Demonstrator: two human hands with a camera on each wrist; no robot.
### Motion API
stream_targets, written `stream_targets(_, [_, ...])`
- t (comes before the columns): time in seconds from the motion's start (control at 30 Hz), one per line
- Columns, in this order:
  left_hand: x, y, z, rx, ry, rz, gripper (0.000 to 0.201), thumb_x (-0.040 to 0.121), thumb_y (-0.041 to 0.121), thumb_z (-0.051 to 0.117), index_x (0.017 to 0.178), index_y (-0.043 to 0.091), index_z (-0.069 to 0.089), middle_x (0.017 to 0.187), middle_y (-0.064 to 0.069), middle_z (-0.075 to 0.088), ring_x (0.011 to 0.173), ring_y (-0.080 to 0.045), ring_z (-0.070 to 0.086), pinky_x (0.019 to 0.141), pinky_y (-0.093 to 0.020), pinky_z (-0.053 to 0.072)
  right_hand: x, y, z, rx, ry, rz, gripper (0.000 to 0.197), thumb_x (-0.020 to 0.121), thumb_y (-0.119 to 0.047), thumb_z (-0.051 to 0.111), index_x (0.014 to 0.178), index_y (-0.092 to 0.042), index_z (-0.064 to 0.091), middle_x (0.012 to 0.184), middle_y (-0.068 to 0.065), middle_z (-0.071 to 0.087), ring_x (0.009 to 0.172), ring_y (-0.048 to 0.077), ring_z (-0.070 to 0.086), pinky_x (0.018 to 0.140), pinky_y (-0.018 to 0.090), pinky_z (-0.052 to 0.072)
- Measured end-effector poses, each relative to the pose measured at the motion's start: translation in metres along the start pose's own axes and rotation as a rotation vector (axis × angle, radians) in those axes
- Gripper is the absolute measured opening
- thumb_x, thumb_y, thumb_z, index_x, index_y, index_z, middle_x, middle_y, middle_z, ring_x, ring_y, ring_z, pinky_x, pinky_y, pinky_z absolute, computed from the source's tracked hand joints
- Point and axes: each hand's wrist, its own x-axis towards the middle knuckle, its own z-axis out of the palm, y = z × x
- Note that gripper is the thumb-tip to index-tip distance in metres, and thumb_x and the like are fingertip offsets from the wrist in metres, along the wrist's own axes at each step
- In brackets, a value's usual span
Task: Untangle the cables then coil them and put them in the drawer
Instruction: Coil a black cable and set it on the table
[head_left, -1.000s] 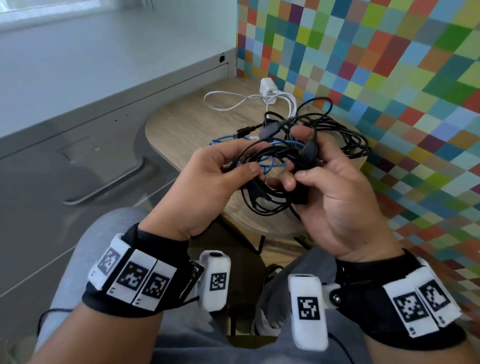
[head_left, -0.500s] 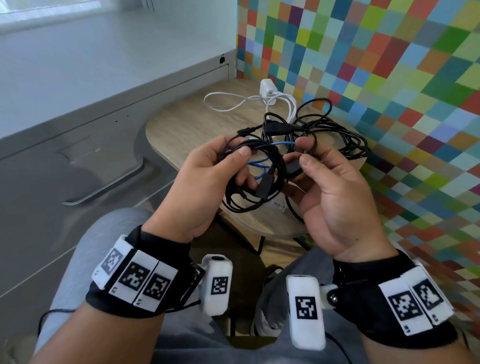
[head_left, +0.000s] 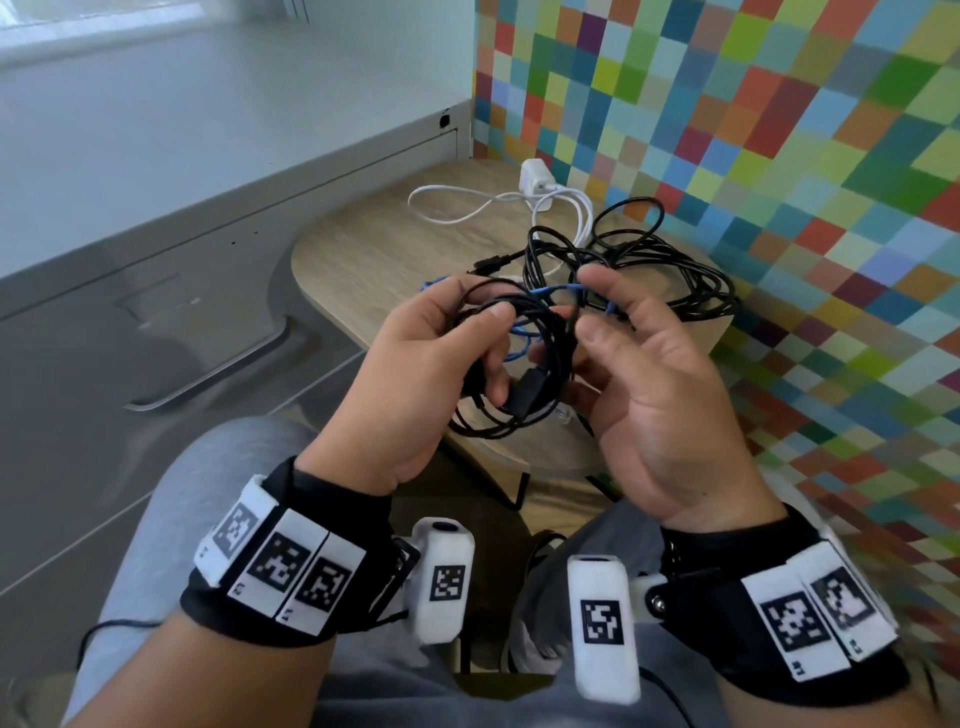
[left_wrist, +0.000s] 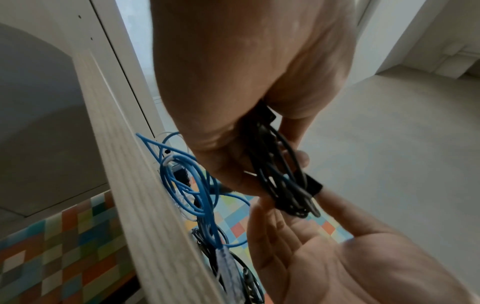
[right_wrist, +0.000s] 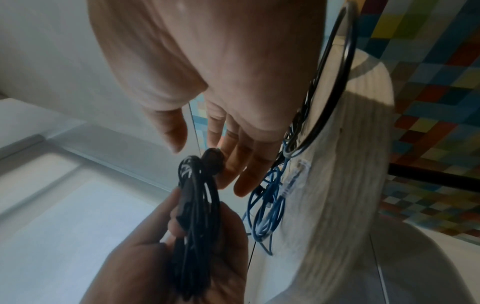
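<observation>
While you sit at a small wooden table (head_left: 363, 260), your left hand (head_left: 415, 374) holds a black coil (head_left: 519, 384) above the near edge, thumb (head_left: 493, 314) pressed over the loops and fingers curled beneath. Your right hand (head_left: 649, 395) hovers just right of the coil, its grip wide and holding nothing, fingers spread and relaxed; the right wrist view shows its fingertips (right_wrist: 244, 185) close beside the coil's top, though whether they touch is unclear. A blue cable (head_left: 524, 343) lies on the table behind the coil, looped among other black cables (head_left: 675, 280) that spread toward the far right, by a wall of coloured squares (head_left: 779, 156). A white cable with charger (head_left: 537, 179) sits at the far edge. A grey drawer front with a long handle (head_left: 208, 374) is on your left, and looks closed.

Judging by this, the coil is nearly formed but may still trail into the pile. Keep the left thumb firm so the loops do not spring apart. Use the free right hand to find the loose end and any strand crossing the blue cable, then ease it free rather than tugging, which would likely tighten the tangle. A black plug (head_left: 527, 395) hangs across the loops; tucking it in should keep the coil tidy for the drawer.
</observation>
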Motion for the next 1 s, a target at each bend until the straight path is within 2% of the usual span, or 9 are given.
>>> stream_targets(0.13, [-0.001, -0.001, 0.002, 0.018, -0.002, -0.006, 0.018, 0.090, 0.011, 0.061, 0.108, 0.008, 0.058, 0.066, -0.003, 0.050, 0.049, -0.020, 0.044, 0.051, -0.026, 0.044, -0.003, 0.007, 0.004, -0.063, -0.007, -0.035, 0.039, 0.096, 0.002, 0.060, 0.132, -0.012, 0.062, 0.109, 0.009, 0.072, 0.095, 0.028, 0.069, 0.084, 0.036, 0.059])
stream_targets(0.23, [-0.001, 0.001, 0.000, -0.039, -0.013, -0.032, 0.021, 0.091, 0.014, 0.061, 0.110, 0.009, 0.056, 0.068, -0.004, 0.046, 0.054, -0.022, 0.040, 0.053, -0.029, 0.042, -0.003, 0.007, 0.003, -0.059, -0.011, -0.076, 0.042, 0.094, 0.005, 0.060, 0.132, -0.014, 0.061, 0.110, 0.005, 0.074, 0.099, 0.024, 0.070, 0.084, 0.031, 0.058])
stream_targets(0.37, [-0.001, 0.004, -0.002, -0.125, -0.059, -0.049, 0.023, 0.102, 0.024, 0.043, 0.107, 0.008, 0.059, 0.072, -0.009, 0.046, 0.058, -0.025, 0.041, 0.059, -0.032, 0.040, -0.002, 0.006, 0.002, -0.064, -0.004, -0.141, 0.046, 0.090, 0.011, 0.058, 0.129, -0.015, 0.063, 0.112, 0.005, 0.074, 0.101, 0.016, 0.070, 0.083, 0.025, 0.057])
stream_targets(0.5, [-0.003, 0.003, -0.001, -0.091, -0.056, -0.041, 0.018, 0.104, 0.011, 0.042, 0.108, 0.009, 0.060, 0.075, -0.007, 0.048, 0.058, -0.020, 0.044, 0.069, -0.036, 0.041, -0.002, 0.006, 0.002, -0.054, 0.020, -0.170, 0.045, 0.085, 0.005, 0.061, 0.124, -0.017, 0.066, 0.109, 0.004, 0.074, 0.103, 0.015, 0.070, 0.086, 0.026, 0.056])
stream_targets(0.57, [-0.003, 0.003, 0.000, -0.069, -0.047, -0.035, 0.018, 0.106, 0.005, 0.041, 0.109, 0.010, 0.058, 0.075, -0.006, 0.049, 0.057, -0.017, 0.044, 0.070, -0.034, 0.044, -0.002, 0.005, 0.002, -0.018, 0.027, -0.162, 0.038, 0.089, 0.003, 0.063, 0.122, -0.016, 0.067, 0.107, 0.004, 0.074, 0.103, 0.016, 0.070, 0.086, 0.029, 0.057])
stream_targets(0.67, [-0.002, 0.003, 0.000, -0.050, -0.032, -0.025, 0.018, 0.109, 0.008, 0.041, 0.105, 0.012, 0.059, 0.075, -0.004, 0.048, 0.054, -0.014, 0.041, 0.066, -0.030, 0.048, -0.001, 0.002, 0.000, 0.047, 0.052, -0.153, 0.023, 0.091, -0.008, 0.064, 0.113, -0.014, 0.069, 0.101, 0.006, 0.076, 0.097, 0.018, 0.071, 0.085, 0.032, 0.058])
stream_targets(0.8, [-0.003, 0.003, 0.000, -0.022, -0.051, 0.011, 0.014, 0.101, 0.025, 0.055, 0.094, 0.017, 0.063, 0.074, -0.003, 0.045, 0.050, -0.011, 0.037, 0.065, -0.032, 0.051, 0.001, -0.001, -0.004, 0.115, 0.091, -0.146, 0.013, 0.092, -0.003, 0.061, 0.099, -0.013, 0.066, 0.095, 0.008, 0.076, 0.084, 0.020, 0.072, 0.073, 0.028, 0.058])
stream_targets(0.9, [-0.002, 0.001, 0.000, 0.026, -0.076, 0.008, 0.006, 0.098, 0.017, 0.058, 0.095, 0.015, 0.062, 0.073, -0.004, 0.046, 0.049, -0.012, 0.038, 0.066, -0.032, 0.051, 0.002, -0.001, -0.006, 0.135, 0.101, -0.149, 0.014, 0.087, -0.002, 0.062, 0.094, -0.014, 0.064, 0.092, 0.007, 0.074, 0.078, 0.020, 0.071, 0.073, 0.030, 0.058])
stream_targets(1.0, [-0.001, 0.000, -0.001, 0.018, -0.066, -0.047, 0.007, 0.096, 0.013, 0.055, 0.100, 0.012, 0.061, 0.075, -0.005, 0.053, 0.052, -0.015, 0.043, 0.066, -0.032, 0.047, 0.002, -0.002, -0.008, 0.133, 0.081, -0.184, 0.019, 0.094, 0.004, 0.057, 0.095, -0.012, 0.067, 0.089, 0.007, 0.073, 0.075, 0.020, 0.067, 0.075, 0.031, 0.056])
